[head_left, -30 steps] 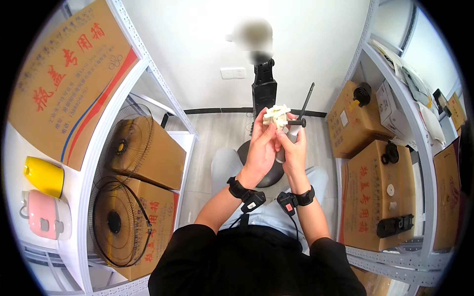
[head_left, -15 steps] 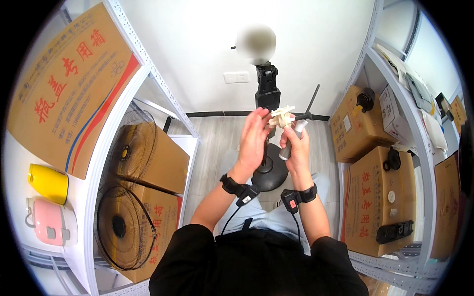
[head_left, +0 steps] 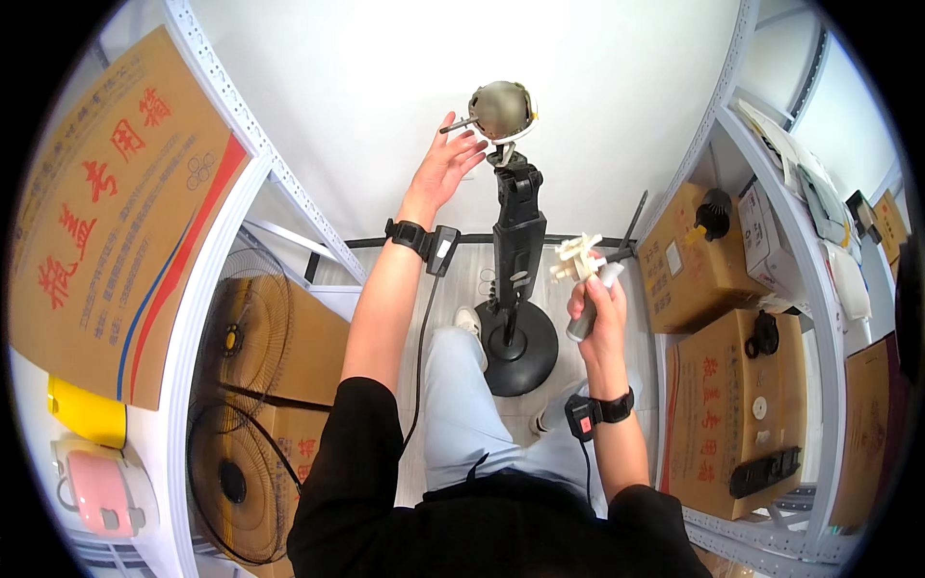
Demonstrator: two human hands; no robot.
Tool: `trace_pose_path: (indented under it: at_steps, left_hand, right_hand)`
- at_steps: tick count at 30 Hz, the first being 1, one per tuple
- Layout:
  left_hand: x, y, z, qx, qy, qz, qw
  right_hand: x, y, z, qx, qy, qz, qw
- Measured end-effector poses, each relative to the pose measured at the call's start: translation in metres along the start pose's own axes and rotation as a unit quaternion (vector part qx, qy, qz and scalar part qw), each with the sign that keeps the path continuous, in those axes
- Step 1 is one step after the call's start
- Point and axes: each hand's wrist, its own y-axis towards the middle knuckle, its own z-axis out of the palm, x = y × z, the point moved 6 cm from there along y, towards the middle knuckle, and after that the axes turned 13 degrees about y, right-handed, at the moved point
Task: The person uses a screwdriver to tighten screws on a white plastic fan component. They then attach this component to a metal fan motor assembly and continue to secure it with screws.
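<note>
Left hand [head_left: 445, 166] spread open, reaching at the bare fan motor [head_left: 501, 109] atop the black stand [head_left: 517, 250], fingertips just beside its shaft. Right hand [head_left: 597, 308] grips a cream plastic part [head_left: 578, 257] right of the stand. Best to steady the motor first.

The lower part of the tool [head_left: 582, 323] is pretty much hidden inside the right hand [head_left: 599, 306], and the pink appliance [head_left: 101, 486] is cut off by the rim.
</note>
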Motion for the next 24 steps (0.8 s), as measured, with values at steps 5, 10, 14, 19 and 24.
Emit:
trace_pose_path:
  at_steps: [5, 10, 14, 19, 24]
  left_hand:
    - [-0.005, 0.034, 0.014, 0.095, 0.018, 0.024, 0.995]
    - [-0.014, 0.042, 0.040, 0.143, 0.003, -0.018, 0.990]
    - [-0.018, 0.054, 0.030, 0.130, 0.071, 0.012, 0.989]
    - [-0.025, 0.044, 0.033, 0.032, 0.198, 0.052, 0.978]
    - [-0.039, 0.024, 0.037, -0.073, 0.273, 0.127, 0.951]
  right_hand:
    - [0.012, 0.002, -0.018, -0.025, -0.029, -0.008, 0.999]
    - [0.023, 0.008, -0.029, -0.039, -0.030, -0.021, 0.999]
    - [0.022, 0.010, -0.029, -0.030, -0.026, -0.015, 0.999]
    - [0.026, 0.008, -0.033, -0.033, -0.023, -0.019, 0.999]
    - [0.034, 0.004, -0.024, -0.026, -0.037, -0.027, 0.999]
